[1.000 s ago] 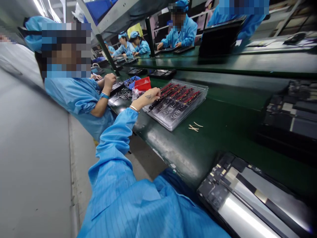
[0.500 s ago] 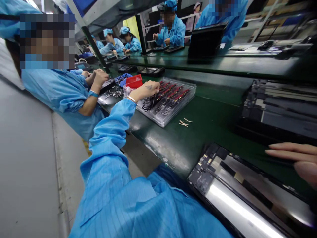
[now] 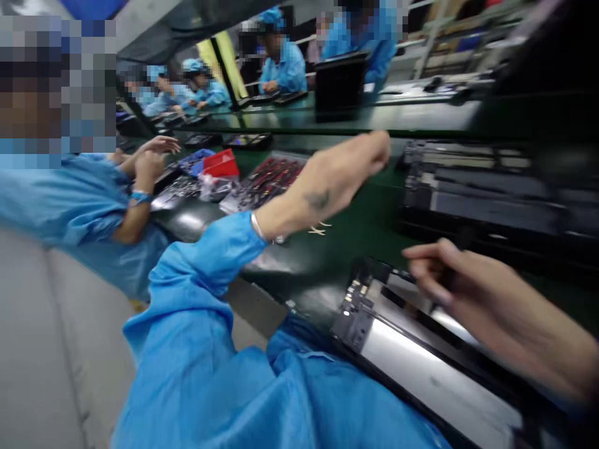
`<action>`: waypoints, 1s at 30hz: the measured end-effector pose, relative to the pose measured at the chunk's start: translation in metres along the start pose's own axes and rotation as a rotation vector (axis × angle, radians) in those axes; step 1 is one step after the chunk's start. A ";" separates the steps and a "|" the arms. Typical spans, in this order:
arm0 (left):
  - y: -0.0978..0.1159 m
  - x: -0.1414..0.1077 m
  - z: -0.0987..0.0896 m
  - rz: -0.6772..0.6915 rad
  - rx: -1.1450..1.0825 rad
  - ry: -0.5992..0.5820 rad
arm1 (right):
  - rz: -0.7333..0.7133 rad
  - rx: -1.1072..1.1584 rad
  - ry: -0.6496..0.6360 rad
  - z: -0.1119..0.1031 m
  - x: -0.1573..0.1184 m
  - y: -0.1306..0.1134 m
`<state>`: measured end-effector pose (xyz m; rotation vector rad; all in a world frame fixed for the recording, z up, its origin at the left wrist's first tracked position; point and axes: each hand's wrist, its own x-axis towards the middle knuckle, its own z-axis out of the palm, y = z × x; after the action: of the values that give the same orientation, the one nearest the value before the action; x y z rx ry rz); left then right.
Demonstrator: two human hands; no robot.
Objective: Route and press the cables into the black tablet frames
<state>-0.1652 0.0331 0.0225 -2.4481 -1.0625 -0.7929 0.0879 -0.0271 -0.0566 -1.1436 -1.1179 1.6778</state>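
My left hand (image 3: pixel 334 181), its sleeve blue, is raised over the green bench between the clear plastic tray and the open devices. Its fingers are curled together, and whatever is in them is hidden behind the hand. My right hand (image 3: pixel 472 290) is closed round a dark, thin, pen-like tool (image 3: pixel 462 243), above the far edge of an open tablet-like device (image 3: pixel 412 355). That device lies slanted near me, showing a silvery metal panel, black frame and small boards at its left end. The tray (image 3: pixel 229 204) holds rows of red and black small parts.
More open devices (image 3: pixel 486 193) lie stacked behind my right hand. Thin cream strips (image 3: pixel 318 231) rest on the bench. A red bin (image 3: pixel 221 163) stands beyond the tray, near loose dark parts. A co-worker's arm (image 3: pixel 135 212) is at the left; a raised shelf (image 3: pixel 281 121) runs along the back.
My left hand has left the tray and moved right, towards the open device. My right hand has come further into view, over the device with a dark tool. The view has turned slightly right.
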 end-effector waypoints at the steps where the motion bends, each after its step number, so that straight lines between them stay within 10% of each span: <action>1: 0.022 -0.001 0.012 0.174 0.066 0.051 | 0.017 0.060 -0.043 0.006 -0.001 -0.001; 6: 0.072 -0.016 0.043 0.820 0.211 0.207 | -0.021 0.277 -0.017 0.011 -0.003 -0.002; 10: 0.071 -0.017 0.046 0.834 0.174 -0.050 | -0.080 0.268 0.038 0.002 -0.003 0.001; 13: 0.070 -0.017 0.047 0.897 0.124 0.100 | -0.141 0.180 0.058 -0.001 0.000 0.004; 16: 0.070 -0.016 0.050 0.762 0.014 0.231 | -0.292 -0.004 0.094 -0.002 0.003 0.003; 21: 0.070 -0.015 0.048 0.359 0.067 0.133 | -0.571 -0.415 0.198 -0.003 -0.001 -0.002; 30: 0.077 -0.023 0.036 0.304 0.122 0.000 | -0.862 -0.779 0.205 -0.005 -0.005 0.004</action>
<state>-0.1076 -0.0115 -0.0271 -2.4239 -0.6917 -0.6111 0.0934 -0.0314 -0.0598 -0.9940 -1.8456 0.4453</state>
